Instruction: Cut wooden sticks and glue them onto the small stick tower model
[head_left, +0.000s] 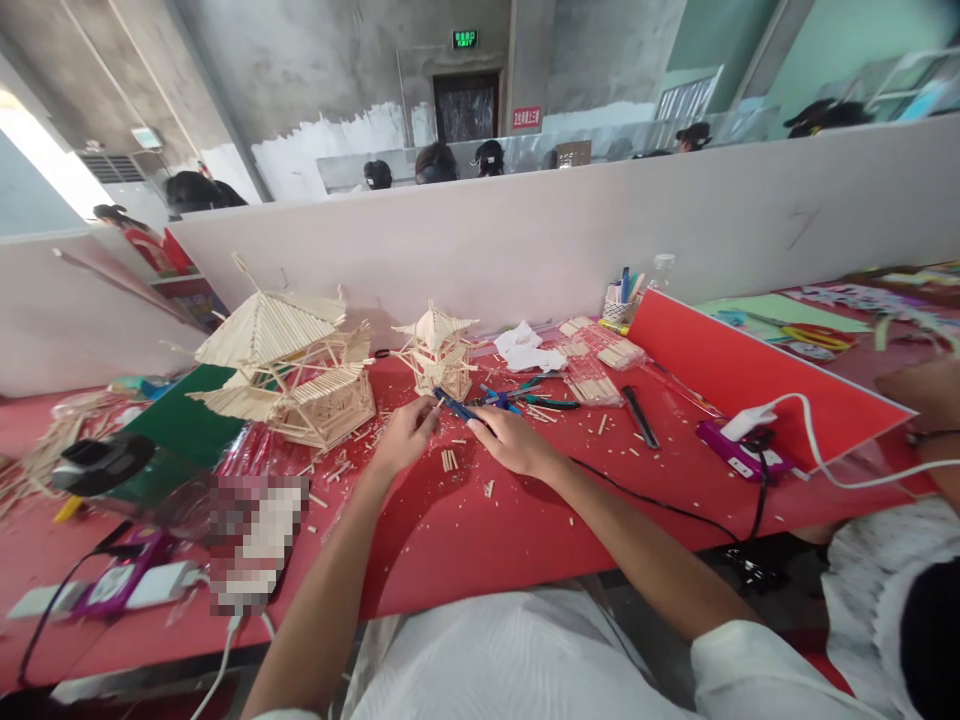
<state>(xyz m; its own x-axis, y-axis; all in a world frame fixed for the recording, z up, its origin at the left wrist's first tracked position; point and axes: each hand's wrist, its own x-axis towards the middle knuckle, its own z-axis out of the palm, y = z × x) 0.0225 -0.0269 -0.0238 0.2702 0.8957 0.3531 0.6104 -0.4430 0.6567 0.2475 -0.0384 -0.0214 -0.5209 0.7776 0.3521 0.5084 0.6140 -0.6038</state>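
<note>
My left hand (409,432) is closed in a pinch on what looks like a short pale wooden stick (440,403). My right hand (514,440) grips a slim dark blue tool (455,405), perhaps a utility knife; its tip meets the stick at my left fingertips. Just behind both hands stands a small pagoda model (435,345) built of wooden sticks. To the left is a larger stick pavilion (281,350) with a slatted roof. Several cut stick pieces (449,460) lie on the red tabletop (450,540) below my hands. Blue-handled pliers (510,398) rest beyond my right hand.
Bundles of sticks in plastic (592,375) and crumpled white tissue (525,348) lie behind right. A red board (750,370) leans beside a purple power strip (742,450). Left are a clear bottle (112,470) and a blurred phone-like item (259,540). A white partition (525,230) backs the table.
</note>
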